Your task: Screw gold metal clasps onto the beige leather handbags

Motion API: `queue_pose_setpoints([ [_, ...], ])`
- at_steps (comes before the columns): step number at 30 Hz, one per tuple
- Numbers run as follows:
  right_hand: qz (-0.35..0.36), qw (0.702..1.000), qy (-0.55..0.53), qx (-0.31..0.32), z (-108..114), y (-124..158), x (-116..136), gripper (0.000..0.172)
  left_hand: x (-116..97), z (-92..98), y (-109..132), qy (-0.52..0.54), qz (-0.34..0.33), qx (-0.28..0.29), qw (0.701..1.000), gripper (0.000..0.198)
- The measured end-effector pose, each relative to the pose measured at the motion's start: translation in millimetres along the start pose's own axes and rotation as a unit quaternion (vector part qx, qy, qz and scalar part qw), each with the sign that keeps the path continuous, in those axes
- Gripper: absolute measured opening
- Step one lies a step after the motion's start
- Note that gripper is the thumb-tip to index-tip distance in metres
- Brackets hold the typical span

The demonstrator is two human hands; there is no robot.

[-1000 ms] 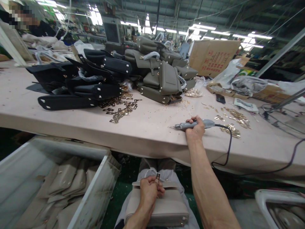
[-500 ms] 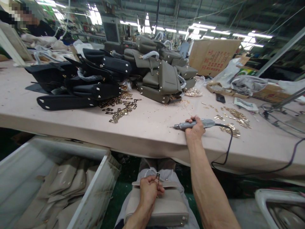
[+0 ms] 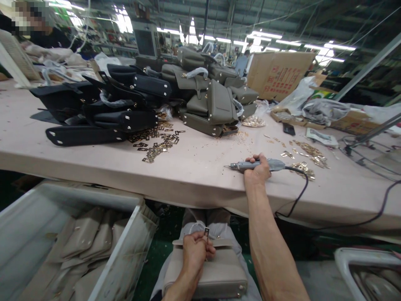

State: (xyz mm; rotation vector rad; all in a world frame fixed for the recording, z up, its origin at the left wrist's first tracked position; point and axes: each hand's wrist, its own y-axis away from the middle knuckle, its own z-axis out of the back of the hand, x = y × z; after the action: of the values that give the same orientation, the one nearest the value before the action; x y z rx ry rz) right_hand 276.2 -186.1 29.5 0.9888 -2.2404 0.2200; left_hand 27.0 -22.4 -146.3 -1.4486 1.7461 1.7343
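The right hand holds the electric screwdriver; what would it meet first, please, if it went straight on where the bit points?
Along the line of the electric screwdriver, the right hand would probably first reach the slotted metal plates, though depth is unclear and it could narrowly miss them.

A pale pink cover (image 3: 103, 165) lies over the counter (image 3: 200, 175) and hangs past the front edge. Black bags (image 3: 86, 136) heap on the left, olive bags (image 3: 223, 104) in the middle. Metal plates (image 3: 154, 154) spread before the black ones. Rightward lie gold pieces (image 3: 319, 161), a phone (image 3: 288, 129) and a shallow box (image 3: 314, 124). Nearer, the right grip (image 3: 258, 170) holds a driver (image 3: 277, 165) low; contact is unclear.
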Motion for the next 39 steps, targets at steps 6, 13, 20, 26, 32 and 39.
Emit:
queue_pose_setpoints([
  [6, 0.023, 0.999, 0.017, -0.025, -1, 2, 0, 0.020, 1, 1.6, -2, 0.008, -0.003, -0.001, 1.000, 0.029],
  [13, 0.027, 0.999, 0.018, -0.035, 0, 5, 1, 0.018, 4, 5.6, -4, 0.012, 0.000, 0.005, 1.000, 0.028],
  [20, 0.035, 0.999, 0.019, -0.033, 2, 6, 1, 0.017, -9, 5.4, 3, 0.006, 0.000, 0.008, 1.000, 0.026],
  [26, 0.053, 0.996, 0.027, -0.062, 1, 9, 2, 0.018, -14, 5.1, 5, 0.011, 0.004, 0.009, 1.000, 0.024],
  [32, 0.054, 0.996, 0.023, -0.067, 0, 7, 6, 0.019, -10, 4.9, 2, 0.007, 0.001, 0.005, 1.000, 0.024],
  [39, -0.018, 0.999, 0.006, -0.030, -7, 13, 8, 0.016, -3, 1.4, -3, 0.008, 0.007, -0.007, 1.000, 0.019],
])
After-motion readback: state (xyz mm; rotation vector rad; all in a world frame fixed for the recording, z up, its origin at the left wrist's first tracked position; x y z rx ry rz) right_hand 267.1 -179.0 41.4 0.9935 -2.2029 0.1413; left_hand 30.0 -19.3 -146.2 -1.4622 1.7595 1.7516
